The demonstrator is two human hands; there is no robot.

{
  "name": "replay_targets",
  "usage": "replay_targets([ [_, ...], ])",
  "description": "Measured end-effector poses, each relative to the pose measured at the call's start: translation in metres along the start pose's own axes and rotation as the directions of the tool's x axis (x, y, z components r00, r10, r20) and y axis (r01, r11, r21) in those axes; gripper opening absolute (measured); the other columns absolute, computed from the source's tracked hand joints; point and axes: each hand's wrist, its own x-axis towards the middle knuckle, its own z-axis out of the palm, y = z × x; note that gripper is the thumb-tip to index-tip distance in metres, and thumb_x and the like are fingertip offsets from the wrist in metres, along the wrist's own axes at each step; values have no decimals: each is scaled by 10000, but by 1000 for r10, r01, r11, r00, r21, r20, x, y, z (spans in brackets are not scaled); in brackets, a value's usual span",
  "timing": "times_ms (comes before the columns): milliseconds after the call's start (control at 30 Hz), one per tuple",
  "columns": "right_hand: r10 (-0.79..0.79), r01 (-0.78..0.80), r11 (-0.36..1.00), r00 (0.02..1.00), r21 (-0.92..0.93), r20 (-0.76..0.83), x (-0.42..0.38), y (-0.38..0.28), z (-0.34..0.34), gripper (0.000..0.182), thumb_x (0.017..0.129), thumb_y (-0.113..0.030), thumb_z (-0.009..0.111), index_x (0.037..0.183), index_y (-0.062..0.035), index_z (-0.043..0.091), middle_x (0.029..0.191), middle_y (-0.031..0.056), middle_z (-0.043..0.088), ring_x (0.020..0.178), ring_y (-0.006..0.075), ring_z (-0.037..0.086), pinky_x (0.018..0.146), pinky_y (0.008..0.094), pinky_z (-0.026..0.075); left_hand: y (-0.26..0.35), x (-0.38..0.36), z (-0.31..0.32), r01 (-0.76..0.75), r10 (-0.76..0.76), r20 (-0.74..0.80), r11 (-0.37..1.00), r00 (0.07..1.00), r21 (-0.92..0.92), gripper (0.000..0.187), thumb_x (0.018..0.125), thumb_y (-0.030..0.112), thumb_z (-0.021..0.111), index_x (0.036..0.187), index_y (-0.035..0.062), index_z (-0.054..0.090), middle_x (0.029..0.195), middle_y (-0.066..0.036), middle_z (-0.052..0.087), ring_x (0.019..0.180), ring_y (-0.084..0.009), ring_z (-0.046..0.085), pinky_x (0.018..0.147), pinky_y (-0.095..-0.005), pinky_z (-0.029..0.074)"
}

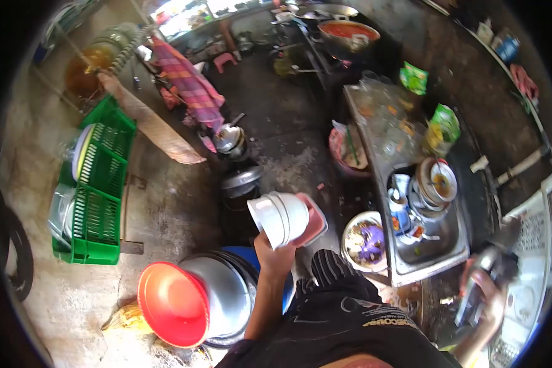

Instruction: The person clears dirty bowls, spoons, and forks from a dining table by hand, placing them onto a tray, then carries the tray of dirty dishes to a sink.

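Note:
Near the middle of the head view, my left hand [275, 257] is closed on a small stack of white bowls [276, 214], tipped on their side. A pink plastic tub [316, 222] shows right behind the bowls, partly hidden by them. Over at the right, my right hand [489, 297] is closed around a shiny grey metal item [471, 302] beside the sink; motion smears it and I cannot tell what it is. A dark, blurred shape overlaps the top of that hand.
Stacked dirty dishes [434, 184] stand in the metal sink [396, 270]. Below its left edge sits a scrap bucket [351, 257]. At left are a red basin [173, 305], a large metal basin [227, 285] and a green rack [92, 236]. A pot of red food [349, 32] stands at the back.

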Motion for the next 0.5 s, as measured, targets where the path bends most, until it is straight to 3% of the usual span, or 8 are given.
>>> replay_targets([
  [67, 66, -68, 998, 992, 14, 111, 40, 6, 51, 208, 754, -154, 625, 908, -21, 581, 653, 66, 596, 499, 94, 519, 422, 193, 331, 6, 12, -19, -48, 17, -94, 940, 995, -338, 349, 690, -111, 632, 1023, -11, 610, 1014, -39, 616, 915, -123, 574, 810, -285, 458],
  [100, 112, -111, 994, 979, -17, 171, 62, 7, 78, 175, 755, -153, 625, 885, -41, 592, 660, 53, 618, 500, 61, 515, 402, 172, 287, -6, 18, -32, -120, 96, -144, 978, 985, -171, 366, 679, -77, 668, 1032, -3, 609, 1015, -37, 616, 917, -133, 574, 821, -294, 458],
  [167, 218, -210, 976, 942, -58, 255, 105, 20, 124, 172, 758, -180, 649, 873, -57, 611, 687, 45, 636, 479, 55, 510, 397, 164, 279, -6, 34, -51, 83, -188, -192, 887, 963, -455, 387, 653, -96, 672, 1023, 3, 614, 990, -41, 624, 902, -150, 585, 817, -298, 464],
  [233, 207, -191, 978, 917, -80, 342, 140, 25, 174, 213, 762, -158, 674, 935, -52, 608, 705, 39, 636, 516, 62, 535, 401, 171, 318, -13, 58, -65, 70, -225, -219, 832, 949, -550, 382, 665, -74, 660, 1035, 4, 608, 993, -58, 626, 912, -173, 590, 824, -314, 468],
  [300, 253, -247, 966, 852, -75, 457, 174, 23, 223, 219, 774, -118, 668, 963, -32, 598, 749, 66, 638, 588, 103, 580, 456, 190, 401, -7, 78, -74, 64, -366, -114, 439, 924, -896, 343, 734, 14, 628, 1074, -2, 586, 1024, -83, 619, 945, -205, 590, 852, -346, 464],
  [333, 275, -321, 947, 781, -18, 561, 199, 31, 248, 217, 781, -96, 661, 972, -19, 592, 779, 84, 638, 630, 131, 603, 495, 207, 447, -13, 92, -76, 72, -351, -197, 624, 915, -778, 366, 766, 114, 578, 1114, 3, 558, 1062, -89, 601, 984, -221, 575, 867, -371, 457],
  [367, 205, -263, 965, 736, -6, 645, 218, 29, 276, 153, 818, -175, 628, 918, -60, 619, 733, 15, 641, 481, 42, 477, 389, 183, 275, -19, 107, -76, 81, -316, -278, 779, 907, -621, 412, 797, 214, 527, 1154, 8, 530, 1101, -96, 583, 1022, -237, 560, 882, -396, 451],
  [500, 178, -182, 980, 645, -77, 743, 325, 34, 379, 212, 810, -162, 635, 976, -35, 600, 839, 60, 636, 704, 137, 576, 634, 244, 433, -59, 204, -83, -94, -268, -346, 654, 899, -751, 482, 839, 346, 442, 1219, 54, 488, 1157, -92, 558, 1072, -260, 538, 893, -452, 441],
])
